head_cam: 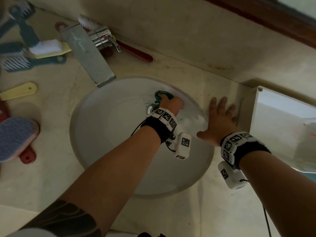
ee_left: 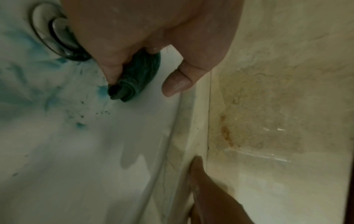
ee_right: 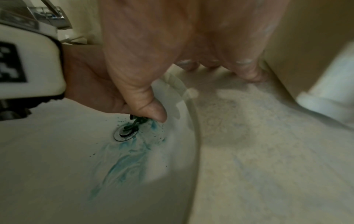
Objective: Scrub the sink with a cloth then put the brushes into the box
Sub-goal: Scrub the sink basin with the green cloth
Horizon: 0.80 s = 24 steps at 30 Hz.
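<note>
The left grip (head_cam: 172, 104) clutches a bunched teal cloth (head_cam: 161, 96) against the smooth round white sink (head_cam: 89, 134). The right grip (head_cam: 219, 120) lies flat, fingers spread, on the marbled worktop (head_cam: 213, 211).

Glossy white sink (head_cam: 106, 134), ribbed cloth (ee_left: 139, 75) (dark green), mirror-bright metal tap (head_cam: 89, 55)

A chrome faucet (head_cam: 89, 53) is seen projecting over the basin from a stained marble countertop (head_cam: 179, 71), beneath a dark wooden frame (head_cam: 273, 19).
</note>
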### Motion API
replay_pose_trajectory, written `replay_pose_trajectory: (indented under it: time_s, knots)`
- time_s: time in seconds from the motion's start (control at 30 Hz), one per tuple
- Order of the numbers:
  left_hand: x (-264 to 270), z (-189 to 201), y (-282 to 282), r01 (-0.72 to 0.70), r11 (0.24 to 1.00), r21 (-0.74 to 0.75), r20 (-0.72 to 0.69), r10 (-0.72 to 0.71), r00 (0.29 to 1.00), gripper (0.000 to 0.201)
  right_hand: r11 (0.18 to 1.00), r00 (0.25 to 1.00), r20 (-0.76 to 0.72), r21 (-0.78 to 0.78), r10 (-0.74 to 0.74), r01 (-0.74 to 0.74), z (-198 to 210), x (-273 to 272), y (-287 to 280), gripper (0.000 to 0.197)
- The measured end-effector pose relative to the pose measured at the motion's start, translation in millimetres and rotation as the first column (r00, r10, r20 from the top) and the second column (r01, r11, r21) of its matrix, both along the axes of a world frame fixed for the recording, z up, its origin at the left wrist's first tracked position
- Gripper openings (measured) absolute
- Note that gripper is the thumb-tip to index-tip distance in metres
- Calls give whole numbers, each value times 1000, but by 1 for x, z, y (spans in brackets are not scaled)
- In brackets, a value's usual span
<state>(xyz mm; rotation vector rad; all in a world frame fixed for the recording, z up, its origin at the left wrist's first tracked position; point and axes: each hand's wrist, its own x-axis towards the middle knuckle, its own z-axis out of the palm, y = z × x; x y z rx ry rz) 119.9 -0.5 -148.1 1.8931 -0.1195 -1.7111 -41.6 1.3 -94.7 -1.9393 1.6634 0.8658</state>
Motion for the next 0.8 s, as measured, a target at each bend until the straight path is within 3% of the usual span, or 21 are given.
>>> replay_pose_trajectory:
  time_s: [0.17, 0.27, 0.43, 0.53, 0.67, 0.8]
  knots:
    - [-6, 3, 2, 75, 995, -71, 3, -75, 997, 93, 1000, 1000, 2, -2, -2, 2, 1, -1, 1, 130]
    - [-13, 7, 5, 35, 994, -102, -26, -38, 999, 95, 1000, 1000, 6, -2, 3, -3, 1, -1, 1, 129]
    - [-14, -2, 10, -6, 996, -85, -55, 1, 998, 79, 1000, 1000, -12, 2, 8, -8, -1, 1, 1, 130]
    - [-22, 5, 19, 28, 994, -108, -71, -36, 997, 78, 1000, 1000, -21, 4, 18, -18, 0, 1, 1, 129]
    - [-36, 10, 15, 105, 990, -97, -69, -112, 991, 94, 1000, 1000, -7, 16, 18, -18, 2, -1, 0, 130]
    - [-34, 1, 10, 159, 984, -85, -57, -165, 985, 81, 1000, 1000, -14, 0, 25, -25, 0, 0, -2, 131]
